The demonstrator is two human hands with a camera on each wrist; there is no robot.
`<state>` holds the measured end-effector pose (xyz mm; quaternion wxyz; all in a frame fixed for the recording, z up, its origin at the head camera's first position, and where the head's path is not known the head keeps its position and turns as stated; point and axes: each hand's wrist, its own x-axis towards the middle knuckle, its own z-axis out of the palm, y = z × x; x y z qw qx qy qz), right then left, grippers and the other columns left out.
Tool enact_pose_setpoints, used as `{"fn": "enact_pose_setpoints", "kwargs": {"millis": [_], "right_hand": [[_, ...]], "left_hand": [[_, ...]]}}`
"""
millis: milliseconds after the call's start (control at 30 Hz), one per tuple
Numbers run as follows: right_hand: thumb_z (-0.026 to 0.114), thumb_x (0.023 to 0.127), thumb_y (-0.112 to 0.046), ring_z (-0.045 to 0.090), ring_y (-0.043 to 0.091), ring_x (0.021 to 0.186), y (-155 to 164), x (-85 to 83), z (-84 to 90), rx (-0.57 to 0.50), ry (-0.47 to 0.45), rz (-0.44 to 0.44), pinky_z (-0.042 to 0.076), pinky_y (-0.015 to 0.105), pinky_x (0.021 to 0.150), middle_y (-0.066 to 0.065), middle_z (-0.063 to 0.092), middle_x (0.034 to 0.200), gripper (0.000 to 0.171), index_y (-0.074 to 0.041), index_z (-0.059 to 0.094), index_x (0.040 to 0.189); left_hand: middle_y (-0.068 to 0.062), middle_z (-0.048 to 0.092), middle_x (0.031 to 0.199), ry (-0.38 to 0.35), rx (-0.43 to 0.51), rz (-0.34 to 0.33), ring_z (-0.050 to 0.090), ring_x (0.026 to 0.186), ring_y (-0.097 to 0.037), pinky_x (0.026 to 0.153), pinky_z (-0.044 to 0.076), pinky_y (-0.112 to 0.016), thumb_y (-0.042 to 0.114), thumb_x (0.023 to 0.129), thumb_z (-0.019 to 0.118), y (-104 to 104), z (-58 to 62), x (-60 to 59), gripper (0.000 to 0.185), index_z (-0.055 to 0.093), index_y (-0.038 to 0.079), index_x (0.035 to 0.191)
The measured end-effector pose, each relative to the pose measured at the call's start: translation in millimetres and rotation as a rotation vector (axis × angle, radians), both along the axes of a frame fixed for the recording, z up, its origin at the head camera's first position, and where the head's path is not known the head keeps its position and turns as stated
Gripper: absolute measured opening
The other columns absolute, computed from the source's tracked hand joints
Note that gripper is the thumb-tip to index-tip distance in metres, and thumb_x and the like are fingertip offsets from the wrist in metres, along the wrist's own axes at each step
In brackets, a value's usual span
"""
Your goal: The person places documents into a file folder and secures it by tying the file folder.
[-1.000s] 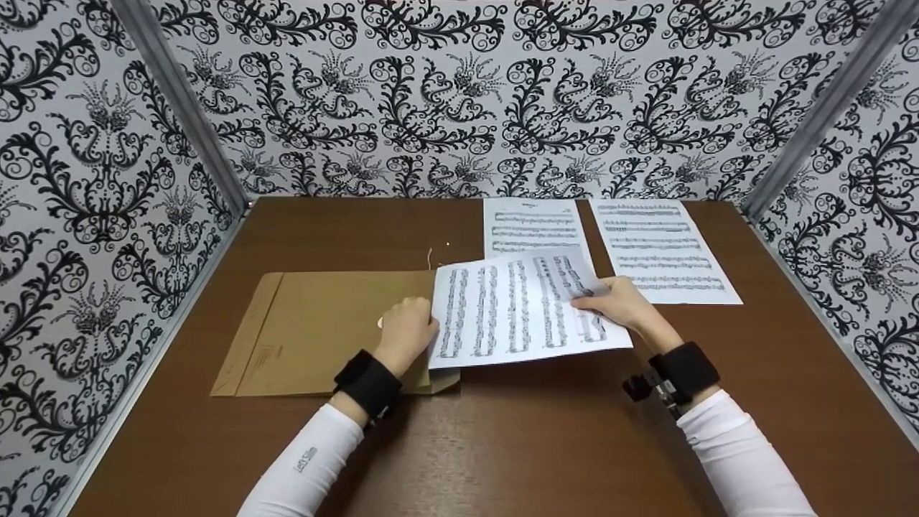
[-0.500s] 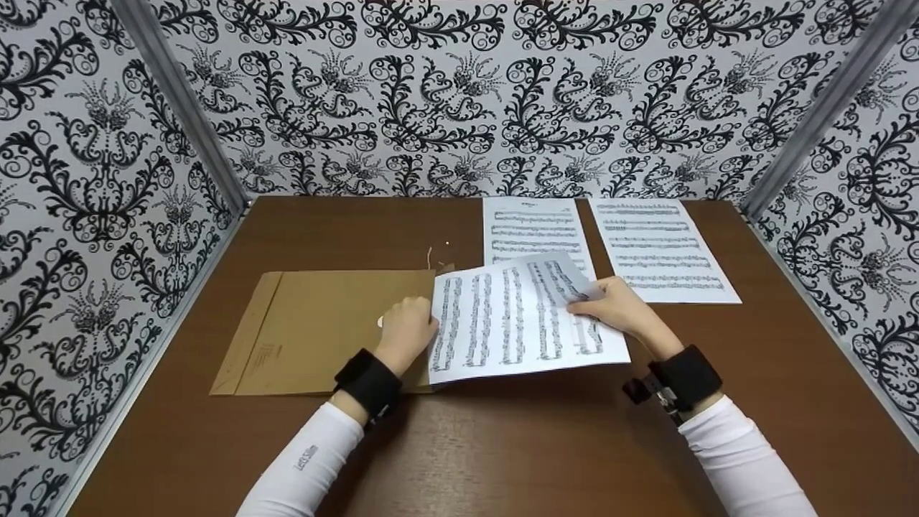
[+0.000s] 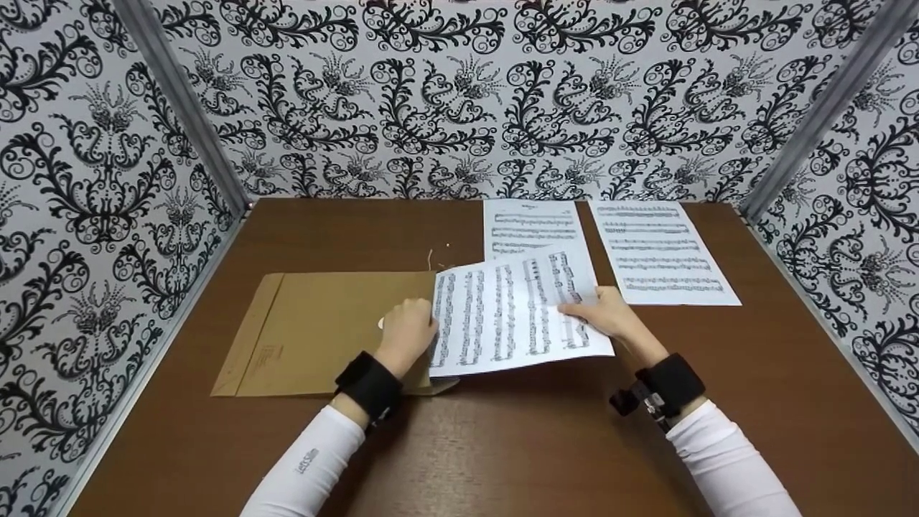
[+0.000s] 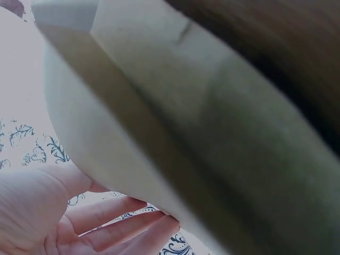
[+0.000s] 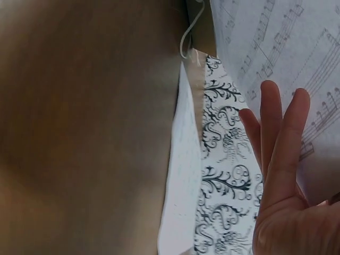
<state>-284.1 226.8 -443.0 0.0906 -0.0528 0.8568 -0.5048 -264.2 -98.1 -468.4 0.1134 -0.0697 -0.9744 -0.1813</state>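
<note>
The head view looks forward and down from above the table (image 3: 502,445), the patterned back wall (image 3: 459,93) at 12 o'clock and both forearms entering from 6 o'clock. The left wrist view sits very near the envelope (image 4: 202,133), blurred, looking up past fingers at 7 o'clock. The right wrist view looks up along the fingers (image 5: 276,154) from beneath the music sheet (image 5: 287,58). All 3 share the envelope mouth.

The left sleeve (image 3: 305,459) carries small grey lettering, too small to read. The sheets (image 3: 513,312) by the hands show only music notation.
</note>
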Motion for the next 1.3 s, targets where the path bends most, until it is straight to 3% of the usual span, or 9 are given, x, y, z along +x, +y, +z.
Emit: {"fn": "enact_pose_setpoints", "kwargs": {"millis": [133,300,533,767,1300], "right_hand": [[0.074,0.093,-0.016,0.07,0.007,0.06,-4,1.0,-7.1,-0.03,-0.028,-0.032,0.059,0.022,0.057,0.005,0.077,0.084,0.044,0.014,0.063,0.123],[0.074,0.092,-0.015,0.071,0.008,0.062,-11,1.8,-12.7,-0.056,-0.033,-0.048,0.06,0.023,0.059,0.01,0.078,0.087,0.042,0.013,0.064,0.122],[0.072,0.095,-0.015,0.075,0.012,0.071,-23,3.9,-20.2,-0.154,-0.099,-0.068,0.062,0.027,0.064,0.01,0.077,0.099,0.046,0.006,0.059,0.134],[0.072,0.094,-0.013,0.075,0.012,0.069,-36,1.2,-28.4,-0.179,-0.102,-0.081,0.062,0.026,0.062,0.006,0.078,0.091,0.037,0.007,0.064,0.124],[0.073,0.093,-0.011,0.076,0.016,0.073,-70,1.1,-38.7,-0.24,-0.101,-0.08,0.063,0.029,0.064,0.018,0.078,0.103,0.035,0.004,0.067,0.124]], "left_hand": [[-0.022,0.075,0.084,0.0,0.011,0.003,0.073,0.073,-0.04,0.059,0.058,-0.051,0.008,0.087,0.071,0,1.4,0.6,0.019,0.064,0.001,0.071],[-0.022,0.075,0.085,-0.001,0.011,0.016,0.073,0.075,-0.04,0.058,0.058,-0.051,0.009,0.088,0.071,0,2.9,1.5,0.017,0.066,0.0,0.074],[-0.022,0.075,0.086,0.02,0.027,0.025,0.073,0.074,-0.041,0.055,0.055,-0.052,0.007,0.088,0.067,1,1.6,2.2,0.015,0.067,0.0,0.075],[-0.023,0.075,0.085,0.048,0.028,0.022,0.072,0.073,-0.043,0.056,0.056,-0.053,0.006,0.088,0.066,0,-0.3,1.9,0.014,0.067,-0.001,0.076],[-0.02,0.074,0.09,0.021,0.059,0.016,0.073,0.08,-0.042,0.06,0.057,-0.053,0.007,0.092,0.066,-1,-1.8,6.0,0.011,0.069,0.001,0.083]]}}
